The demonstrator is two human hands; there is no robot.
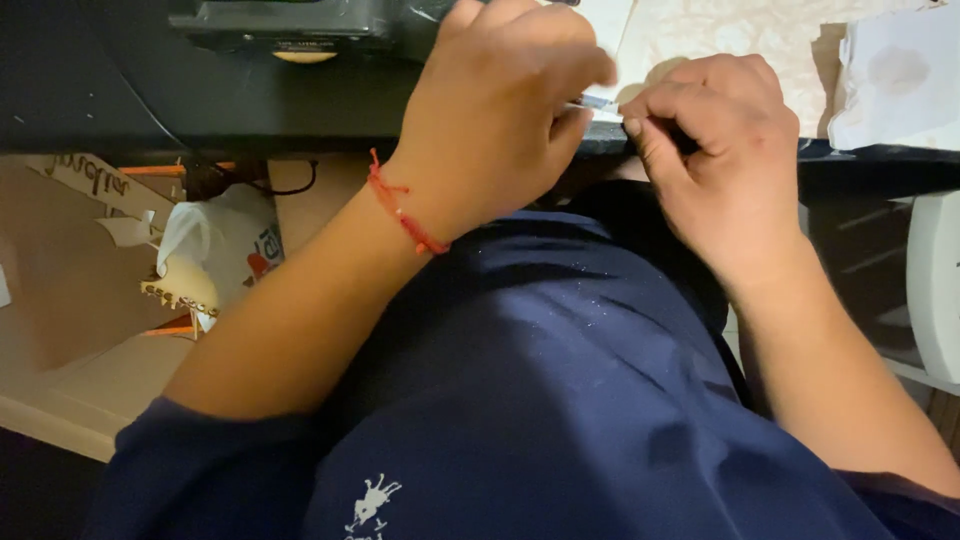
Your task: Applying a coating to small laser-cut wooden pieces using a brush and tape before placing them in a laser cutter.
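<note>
Right now both my hands meet at the front edge of the dark desk [300, 110], above my lap and my navy shirt [560, 380]. My left hand [495, 110], with a red string bracelet [405, 215] at the wrist, is curled closed, thumb and forefinger pinched on a thin silvery tool [597, 101], something like tweezers or a small blade; I can't tell which. My right hand [725, 140] is closed into a loose fist, fingertips tucked under, touching the tool's tip. Whatever small thing sits between them is hidden by my fingers, so I judge the fine work as under way, with no finished piece showing to say how much is left.

Largest of the other things is the light wooden surface [60, 330] down at my left, below the desk's edge. A cut wooden sign [95, 180] with curly lettering leans along its top. Beside it lies a white bag [215, 240] with a red and dark printed patch, near the desk's front edge. Pale sheets with faint cut patterns [740, 35] cover the desk's far right corner. A white paper [895, 80] with a faint stain overlaps them at the right edge. A dark device [290, 25] with a round cream label sits at the far edge. Smallest, a toothed wooden cutout [180, 290] rests under the bag.
</note>
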